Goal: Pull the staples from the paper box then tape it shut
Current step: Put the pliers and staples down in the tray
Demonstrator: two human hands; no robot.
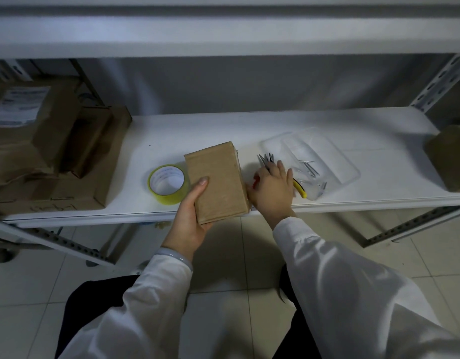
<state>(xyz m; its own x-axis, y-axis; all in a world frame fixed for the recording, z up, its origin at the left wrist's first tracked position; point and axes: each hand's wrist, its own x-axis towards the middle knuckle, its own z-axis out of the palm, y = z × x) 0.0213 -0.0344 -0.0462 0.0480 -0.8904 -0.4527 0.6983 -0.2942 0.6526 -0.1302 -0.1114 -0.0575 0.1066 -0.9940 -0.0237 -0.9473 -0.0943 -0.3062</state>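
The left hand [190,216] grips the box [218,180] on the shelf [275,125], thumb on top. Right of the box, the right hand [273,190] covers the pliers [300,189]; whether it grips them is unclear. The tape [169,198] lies left of the box.

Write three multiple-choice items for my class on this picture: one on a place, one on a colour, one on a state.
1. Where is the tape roll?
A. Just left of the box
B. Inside the tray
C. On the floor

2. What colour is the tape roll?
A. Red
B. Yellow
C. Black

3. What is the left hand doing?
A. Hanging idle
B. Gripping the box
C. Pressing the tape roll

Answers:
1 A, as the roll lies at the box's left side.
2 B, as its rim and side are yellow.
3 B, as the thumb lies on the box top and the palm clasps its near corner.
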